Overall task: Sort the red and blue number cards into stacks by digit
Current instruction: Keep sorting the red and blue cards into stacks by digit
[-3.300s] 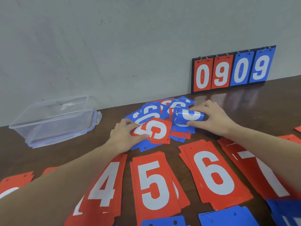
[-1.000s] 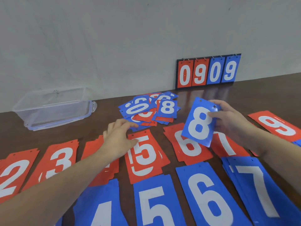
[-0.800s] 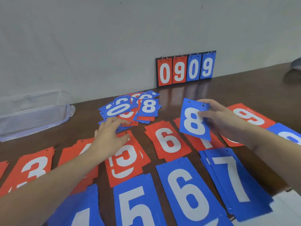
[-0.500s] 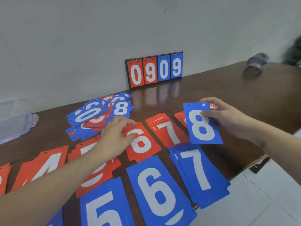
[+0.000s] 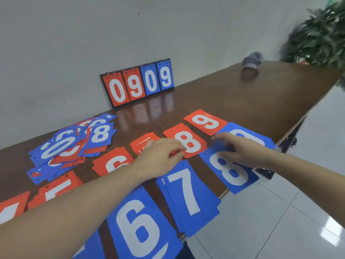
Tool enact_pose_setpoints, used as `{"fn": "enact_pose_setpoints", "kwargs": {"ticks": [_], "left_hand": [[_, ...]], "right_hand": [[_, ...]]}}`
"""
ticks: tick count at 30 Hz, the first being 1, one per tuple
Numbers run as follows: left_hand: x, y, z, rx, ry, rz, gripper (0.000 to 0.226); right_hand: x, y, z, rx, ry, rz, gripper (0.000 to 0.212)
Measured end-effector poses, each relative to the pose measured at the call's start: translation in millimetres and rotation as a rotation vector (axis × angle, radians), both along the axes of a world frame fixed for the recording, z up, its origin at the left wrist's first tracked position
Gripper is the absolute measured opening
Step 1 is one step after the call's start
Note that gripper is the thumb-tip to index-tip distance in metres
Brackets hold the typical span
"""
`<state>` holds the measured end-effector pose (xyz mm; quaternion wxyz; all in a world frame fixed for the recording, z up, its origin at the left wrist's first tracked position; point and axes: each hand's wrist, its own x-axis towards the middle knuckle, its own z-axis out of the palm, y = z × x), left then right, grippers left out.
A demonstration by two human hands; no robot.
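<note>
My right hand (image 5: 240, 150) lies flat, fingers straight, on the blue 8 (image 5: 230, 171) at the worktop (image 5: 214, 98) edge. My left hand (image 5: 160, 156), relaxed and holding nothing, hovers beside the red 8 (image 5: 186, 141).

A single head-worn, wide-angle camera looks forward and down, tilted, close over the table (image 5: 214, 94) near its right end, facing the wall (image 5: 93, 34).

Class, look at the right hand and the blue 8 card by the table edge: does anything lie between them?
Nothing visible does. The right hand rests its fingers directly on the top of the blue 8 card, which lies flat at the table edge.
</note>
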<state>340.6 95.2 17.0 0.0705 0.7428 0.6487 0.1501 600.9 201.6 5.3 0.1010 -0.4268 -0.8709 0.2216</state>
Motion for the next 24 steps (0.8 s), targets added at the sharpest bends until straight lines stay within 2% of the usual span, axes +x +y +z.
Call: {"fn": "enact_pose_setpoints", "kwargs": {"ticks": [4,7,11,15,18,24], "left_hand": [[14,24,-2,-0.119,0.147,-0.016,0.038],[16,34,-3,-0.140,0.184,0.004,0.041],[17,42,-5,-0.185,0.186,0.037,0.045],[15,43,-8,-0.118,0.141,0.045,0.044],[3,35,-4,-0.020,0.085,0.063,0.040],[-51,1,5,0.038,0.034,0.163,0.036]], "right_hand": [[2,4,-8,0.218,-0.009,0.021,0.032],[7,6,-12,0.281,-0.044,0.061,0.027],[11,4,-20,0.306,-0.036,0.106,0.033],[6,5,-19,0.285,-0.009,0.109,0.036],[-5,2,-15,0.256,0.054,0.122,0.049],[-47,-6,-3,0.261,0.090,0.189,0.037]]}}
